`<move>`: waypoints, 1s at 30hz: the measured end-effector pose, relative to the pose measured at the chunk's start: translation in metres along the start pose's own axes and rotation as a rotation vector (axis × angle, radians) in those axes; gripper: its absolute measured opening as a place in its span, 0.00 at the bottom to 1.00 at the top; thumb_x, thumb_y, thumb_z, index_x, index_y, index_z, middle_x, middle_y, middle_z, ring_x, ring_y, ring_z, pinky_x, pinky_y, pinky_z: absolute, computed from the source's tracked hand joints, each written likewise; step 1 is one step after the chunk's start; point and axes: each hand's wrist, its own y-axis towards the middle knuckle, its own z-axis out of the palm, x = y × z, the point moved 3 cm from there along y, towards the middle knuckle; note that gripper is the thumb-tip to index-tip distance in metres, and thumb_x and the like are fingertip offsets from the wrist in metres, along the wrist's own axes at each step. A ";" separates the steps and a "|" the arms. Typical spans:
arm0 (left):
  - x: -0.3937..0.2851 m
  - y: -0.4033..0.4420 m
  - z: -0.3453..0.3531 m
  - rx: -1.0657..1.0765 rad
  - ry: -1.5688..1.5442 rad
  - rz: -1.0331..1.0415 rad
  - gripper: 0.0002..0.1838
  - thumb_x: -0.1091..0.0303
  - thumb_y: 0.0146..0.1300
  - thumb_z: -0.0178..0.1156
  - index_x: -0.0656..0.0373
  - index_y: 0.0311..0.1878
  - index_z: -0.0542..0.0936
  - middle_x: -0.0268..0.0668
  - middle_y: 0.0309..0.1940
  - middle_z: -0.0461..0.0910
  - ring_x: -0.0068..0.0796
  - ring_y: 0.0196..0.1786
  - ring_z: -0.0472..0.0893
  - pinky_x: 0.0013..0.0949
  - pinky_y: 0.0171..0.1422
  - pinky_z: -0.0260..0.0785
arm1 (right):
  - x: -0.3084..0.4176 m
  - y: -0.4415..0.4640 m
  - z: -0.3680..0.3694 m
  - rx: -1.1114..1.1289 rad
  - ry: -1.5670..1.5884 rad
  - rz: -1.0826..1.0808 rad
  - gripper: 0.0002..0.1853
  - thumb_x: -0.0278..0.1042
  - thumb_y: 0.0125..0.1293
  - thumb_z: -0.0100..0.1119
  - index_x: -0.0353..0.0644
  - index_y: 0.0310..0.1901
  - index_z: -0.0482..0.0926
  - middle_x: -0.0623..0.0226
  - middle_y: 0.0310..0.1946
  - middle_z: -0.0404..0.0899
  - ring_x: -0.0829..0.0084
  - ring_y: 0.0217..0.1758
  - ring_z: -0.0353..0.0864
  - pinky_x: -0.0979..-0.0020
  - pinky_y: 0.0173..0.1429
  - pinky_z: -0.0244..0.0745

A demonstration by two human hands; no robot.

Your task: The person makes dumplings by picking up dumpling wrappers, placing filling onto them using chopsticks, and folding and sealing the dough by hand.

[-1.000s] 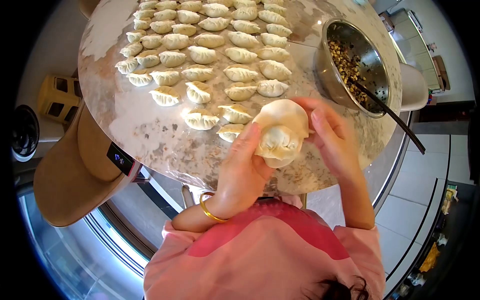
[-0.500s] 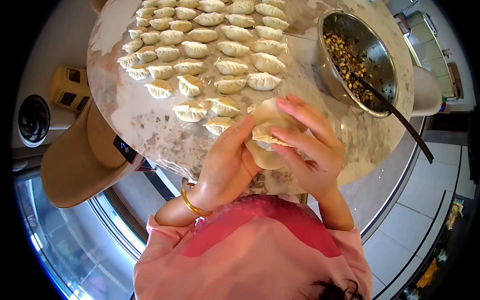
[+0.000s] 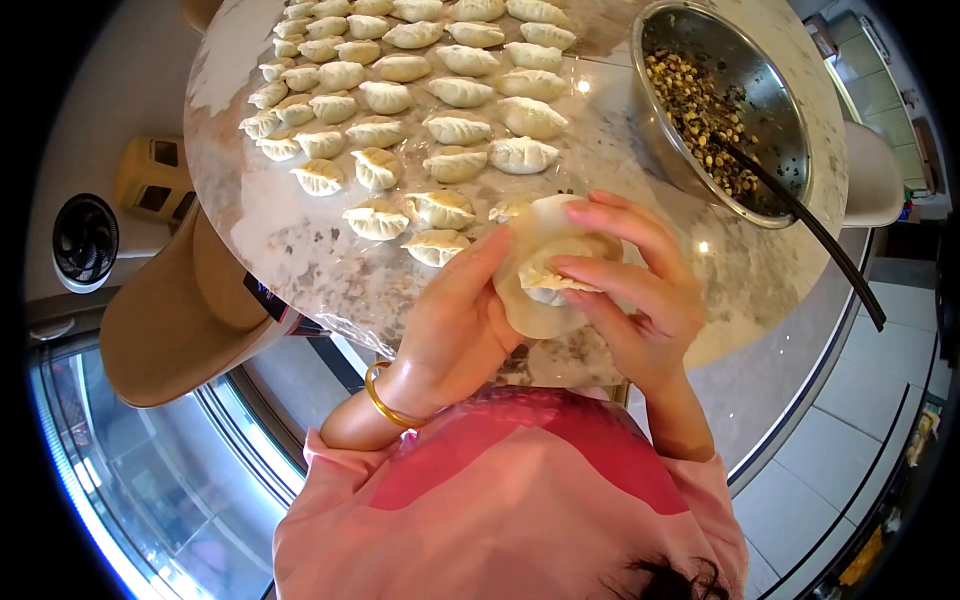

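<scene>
While the left hand (image 3: 450,320) grips a round dough wrapper (image 3: 537,225) by its edge, the right hand (image 3: 655,300) pinches pleated dough (image 3: 548,274) at its middle.
Wrapper held above the table's near edge, just beside the lowest dumplings. Compared with one second ago: right hand, then blurred at the wrapper's far side, now bent over it, fingertips on the folds; left grip much the same. Wrapper thin, pale, smooth, limp at the rim; pleated dough ridged, curved. Dumplings (image 3: 458,128) in rough rows, plump crescents with crimped seams, matt and whitish. Table (image 3: 290,240) mottled, glossy, stone-like, curved edge. Steel bowl (image 3: 775,115), shiny, holds crumbly filling (image 3: 695,112), yellow and dark bits; dark chopsticks (image 3: 800,207) lean over its rim. Smooth gold-coloured bangle (image 3: 375,400) on left wrist.
</scene>
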 end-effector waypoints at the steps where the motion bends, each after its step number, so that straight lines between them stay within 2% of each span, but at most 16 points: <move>1: 0.001 0.000 0.000 0.001 0.004 -0.005 0.25 0.57 0.75 0.35 0.64 0.66 0.61 0.41 0.61 0.69 0.33 0.62 0.71 0.42 0.66 0.65 | 0.000 0.000 -0.001 0.001 0.001 -0.001 0.16 0.26 0.42 0.71 0.43 0.38 0.85 0.61 0.49 0.78 0.56 0.55 0.75 0.63 0.57 0.72; 4: 0.001 0.002 -0.002 -0.015 -0.006 0.008 0.25 0.57 0.75 0.36 0.64 0.66 0.60 0.42 0.62 0.68 0.35 0.63 0.70 0.42 0.66 0.64 | 0.004 -0.001 -0.001 0.086 -0.075 0.020 0.18 0.30 0.42 0.72 0.45 0.40 0.84 0.58 0.53 0.75 0.54 0.57 0.73 0.59 0.58 0.70; 7: -0.002 0.002 0.003 0.015 -0.052 0.030 0.25 0.57 0.75 0.36 0.65 0.66 0.60 0.43 0.63 0.67 0.37 0.65 0.69 0.42 0.68 0.63 | 0.009 -0.010 -0.006 -0.053 0.018 0.074 0.19 0.33 0.41 0.73 0.49 0.40 0.84 0.56 0.56 0.72 0.53 0.58 0.71 0.56 0.60 0.68; 9: -0.005 0.002 0.006 0.012 -0.039 0.033 0.25 0.57 0.75 0.36 0.65 0.66 0.60 0.43 0.63 0.67 0.37 0.65 0.68 0.42 0.69 0.62 | 0.008 -0.019 -0.006 -0.001 -0.142 -0.079 0.18 0.35 0.41 0.74 0.51 0.39 0.84 0.56 0.57 0.71 0.53 0.58 0.71 0.55 0.61 0.68; 16: -0.005 0.002 0.003 0.058 -0.054 0.038 0.24 0.59 0.74 0.38 0.65 0.67 0.60 0.43 0.63 0.67 0.38 0.65 0.69 0.41 0.69 0.61 | 0.010 -0.015 -0.002 0.003 -0.218 -0.198 0.16 0.34 0.42 0.73 0.52 0.38 0.85 0.60 0.54 0.74 0.56 0.56 0.73 0.58 0.57 0.69; 18: -0.007 0.002 0.004 0.025 0.002 0.052 0.25 0.59 0.74 0.36 0.66 0.67 0.58 0.46 0.63 0.66 0.39 0.65 0.68 0.43 0.69 0.62 | 0.010 -0.016 -0.002 0.077 -0.334 -0.215 0.16 0.41 0.42 0.74 0.55 0.37 0.86 0.59 0.53 0.73 0.56 0.57 0.70 0.55 0.60 0.68; 19: -0.008 0.001 0.004 -0.007 0.056 0.061 0.26 0.58 0.75 0.35 0.67 0.68 0.57 0.49 0.64 0.65 0.40 0.66 0.68 0.45 0.68 0.63 | 0.009 -0.016 -0.003 0.077 -0.332 -0.218 0.16 0.41 0.42 0.74 0.55 0.37 0.86 0.59 0.53 0.73 0.56 0.57 0.70 0.55 0.60 0.68; 25: -0.007 0.003 0.006 0.002 0.077 0.052 0.26 0.59 0.75 0.35 0.66 0.68 0.57 0.49 0.64 0.65 0.39 0.65 0.69 0.43 0.67 0.65 | 0.008 -0.016 -0.005 0.061 -0.416 -0.367 0.13 0.42 0.45 0.72 0.55 0.35 0.85 0.62 0.50 0.76 0.58 0.55 0.71 0.57 0.57 0.69; 27: -0.006 0.004 0.005 0.015 0.084 0.045 0.25 0.59 0.75 0.35 0.66 0.68 0.57 0.48 0.64 0.65 0.39 0.65 0.69 0.43 0.67 0.66 | 0.011 -0.014 -0.005 0.024 -0.318 -0.309 0.12 0.33 0.46 0.70 0.50 0.36 0.84 0.62 0.50 0.78 0.62 0.53 0.75 0.59 0.53 0.71; 28: -0.005 0.004 0.005 0.029 0.091 0.037 0.25 0.59 0.75 0.35 0.66 0.68 0.57 0.48 0.64 0.65 0.38 0.65 0.69 0.42 0.67 0.66 | 0.009 -0.014 -0.006 0.024 -0.316 -0.310 0.12 0.33 0.46 0.70 0.50 0.36 0.84 0.62 0.50 0.78 0.62 0.53 0.75 0.59 0.53 0.71; 30: -0.006 0.005 0.004 0.038 0.099 0.031 0.26 0.59 0.75 0.35 0.66 0.68 0.58 0.47 0.64 0.66 0.38 0.64 0.70 0.42 0.67 0.66 | 0.004 -0.016 -0.006 0.065 -0.346 -0.301 0.14 0.41 0.45 0.72 0.54 0.35 0.84 0.62 0.51 0.75 0.58 0.54 0.71 0.57 0.56 0.70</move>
